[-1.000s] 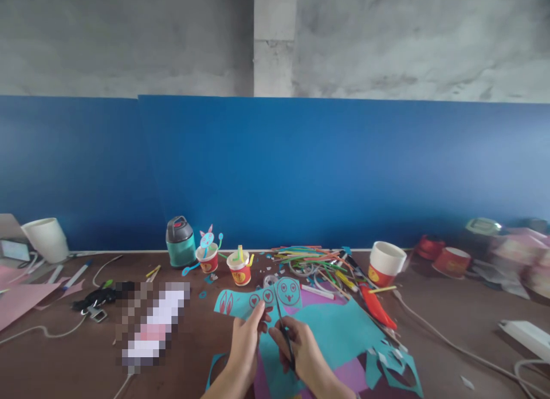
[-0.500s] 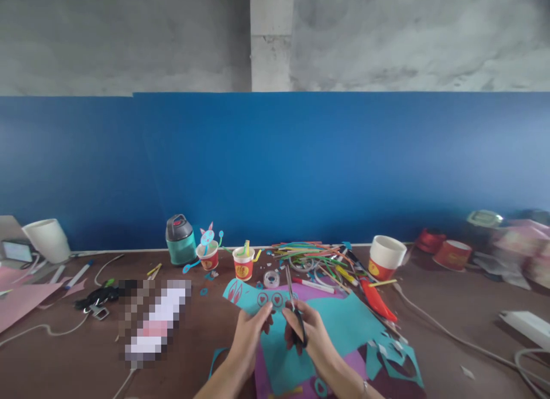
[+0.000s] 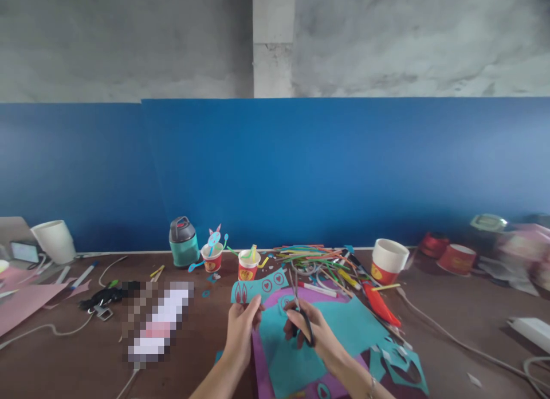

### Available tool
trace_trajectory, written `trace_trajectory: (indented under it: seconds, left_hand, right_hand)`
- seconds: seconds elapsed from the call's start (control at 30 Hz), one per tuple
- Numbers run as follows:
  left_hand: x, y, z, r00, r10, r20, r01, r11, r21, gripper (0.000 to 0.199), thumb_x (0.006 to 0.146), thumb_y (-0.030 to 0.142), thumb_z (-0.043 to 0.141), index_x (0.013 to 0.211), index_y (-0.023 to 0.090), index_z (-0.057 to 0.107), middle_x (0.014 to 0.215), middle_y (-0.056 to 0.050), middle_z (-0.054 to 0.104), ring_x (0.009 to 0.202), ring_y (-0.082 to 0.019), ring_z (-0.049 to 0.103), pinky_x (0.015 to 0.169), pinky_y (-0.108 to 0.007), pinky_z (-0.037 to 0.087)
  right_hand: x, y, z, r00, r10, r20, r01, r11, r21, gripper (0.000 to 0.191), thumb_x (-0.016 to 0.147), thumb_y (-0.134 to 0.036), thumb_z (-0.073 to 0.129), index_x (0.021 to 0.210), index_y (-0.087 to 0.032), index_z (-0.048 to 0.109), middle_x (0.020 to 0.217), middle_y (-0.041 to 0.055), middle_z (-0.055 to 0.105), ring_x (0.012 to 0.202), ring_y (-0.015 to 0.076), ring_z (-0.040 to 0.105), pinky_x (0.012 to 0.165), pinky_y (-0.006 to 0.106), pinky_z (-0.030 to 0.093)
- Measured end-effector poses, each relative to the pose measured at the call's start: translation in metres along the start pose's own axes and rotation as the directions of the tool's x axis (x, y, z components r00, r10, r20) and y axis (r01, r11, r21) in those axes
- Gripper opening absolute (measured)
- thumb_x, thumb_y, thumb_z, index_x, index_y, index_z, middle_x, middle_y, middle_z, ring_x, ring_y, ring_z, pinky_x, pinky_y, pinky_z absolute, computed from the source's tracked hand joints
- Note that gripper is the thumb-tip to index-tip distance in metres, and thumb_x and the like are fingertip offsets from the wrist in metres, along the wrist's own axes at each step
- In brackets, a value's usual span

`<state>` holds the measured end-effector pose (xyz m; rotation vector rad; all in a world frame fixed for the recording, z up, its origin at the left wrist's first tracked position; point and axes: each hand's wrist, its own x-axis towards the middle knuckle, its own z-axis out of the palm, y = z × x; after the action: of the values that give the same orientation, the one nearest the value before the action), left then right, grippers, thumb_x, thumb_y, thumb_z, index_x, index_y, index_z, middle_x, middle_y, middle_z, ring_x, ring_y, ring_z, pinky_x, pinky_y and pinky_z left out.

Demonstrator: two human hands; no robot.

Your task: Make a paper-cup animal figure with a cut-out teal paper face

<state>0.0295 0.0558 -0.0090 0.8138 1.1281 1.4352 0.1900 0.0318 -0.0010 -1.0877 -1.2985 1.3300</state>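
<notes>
My left hand [image 3: 241,326] pinches the lower edge of a turquoise paper strip [image 3: 254,287], drawn with two pointed ear shapes and two circles with hearts. In my right hand [image 3: 317,329] is a pair of scissors [image 3: 307,324], dark handles around the fingers and blades pointing away from me. A small turquoise paper piece [image 3: 284,302] with a drawn circle is beside the blades; I cannot tell whether my right fingers touch it. Below both hands, a large turquoise sheet [image 3: 339,324] lies over a purple sheet [image 3: 260,364].
Behind the hands stand two decorated paper cups [image 3: 212,263] [image 3: 247,273] and a teal flask [image 3: 184,249]. A pile of coloured sticks [image 3: 309,253], a stack of white cups [image 3: 389,259] and a red pouch [image 3: 380,304] are to the right. Paper scraps [image 3: 399,364] lie front right.
The strip has come away from the scissors, tilting up on its right side, with my left hand slightly left. A small circle-marked piece is now separate beside the blades.
</notes>
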Motion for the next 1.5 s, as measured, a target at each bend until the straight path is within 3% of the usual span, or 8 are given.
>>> trace_trajectory:
  seconds: [0.17,0.4,0.67,0.87,1.07,1.33,1.5]
  left_hand:
    - [0.0,-0.003,0.002,0.997,0.015,0.078,-0.016,1.0,0.011,0.045,0.057,0.052,0.074,0.048,0.01,0.062,0.039,0.002,0.047,0.039,-0.007,0.04,0.041,-0.02,0.027]
    - [-0.001,-0.006,0.003,0.992,0.017,0.121,-0.023,0.999,0.042,0.045,0.059,0.052,0.073,0.049,0.009,0.064,0.038,0.002,0.046,0.038,-0.007,0.039,0.041,-0.02,0.027]
    - [-0.004,-0.006,0.005,0.981,-0.009,0.194,-0.004,0.998,0.067,0.048,0.058,0.054,0.073,0.046,0.009,0.063,0.037,-0.001,0.049,0.037,-0.007,0.041,0.04,-0.02,0.028]
    - [-0.004,-0.007,0.003,0.979,-0.002,0.205,-0.009,0.999,0.052,0.046,0.06,0.053,0.073,0.049,0.009,0.065,0.038,-0.001,0.049,0.038,-0.007,0.042,0.041,-0.02,0.029]
    - [-0.001,-0.01,0.002,0.977,-0.035,0.209,0.028,0.999,0.036,0.046,0.058,0.053,0.074,0.049,0.009,0.065,0.038,0.0,0.049,0.039,-0.008,0.043,0.041,-0.02,0.029]
    - [0.001,-0.01,0.001,0.977,-0.075,0.201,0.064,0.996,0.058,0.047,0.056,0.054,0.074,0.048,0.009,0.063,0.04,-0.001,0.049,0.04,-0.008,0.044,0.043,-0.02,0.029]
    - [-0.003,-0.009,0.002,0.95,-0.117,0.291,0.081,0.988,0.131,0.042,0.058,0.051,0.072,0.048,0.011,0.062,0.041,0.0,0.049,0.039,-0.009,0.042,0.043,-0.021,0.029]
  right_hand:
    - [-0.002,0.008,0.006,0.992,0.047,0.121,-0.039,0.997,-0.07,0.039,0.073,-0.051,0.063,0.087,-0.015,0.054,0.056,-0.0018,0.057,0.047,0.0101,0.053,0.039,0.017,0.037]
    - [-0.006,0.01,0.009,0.976,0.105,0.188,-0.072,0.982,-0.176,0.026,0.073,-0.039,0.062,0.083,-0.015,0.057,0.048,-0.0039,0.055,0.036,0.007,0.044,0.034,0.016,0.031]
    - [-0.006,0.011,0.013,0.982,0.105,0.156,-0.059,0.96,-0.275,0.017,0.075,-0.033,0.058,0.074,-0.016,0.056,0.043,-0.0062,0.049,0.034,0.0066,0.041,0.032,0.015,0.03]
    - [-0.008,0.009,0.021,0.988,0.122,0.098,-0.085,0.944,-0.319,0.027,0.073,-0.042,0.062,0.069,-0.017,0.052,0.039,-0.0069,0.047,0.029,0.0058,0.037,0.029,0.015,0.027]
    - [-0.009,0.008,0.023,0.986,0.16,0.053,-0.133,0.932,-0.337,0.035,0.07,-0.049,0.064,0.065,-0.017,0.051,0.036,-0.0073,0.046,0.028,0.0062,0.038,0.028,0.015,0.031]
    - [-0.007,0.016,0.02,0.981,0.181,0.075,-0.144,0.926,-0.348,0.029,0.073,-0.044,0.061,0.068,-0.016,0.053,0.036,-0.0064,0.049,0.026,0.0067,0.041,0.026,0.014,0.028]
    - [-0.009,0.007,0.02,0.982,0.17,0.088,-0.133,0.937,-0.323,0.03,0.074,-0.045,0.06,0.076,-0.015,0.056,0.04,-0.0052,0.052,0.027,0.0065,0.041,0.026,0.014,0.027]
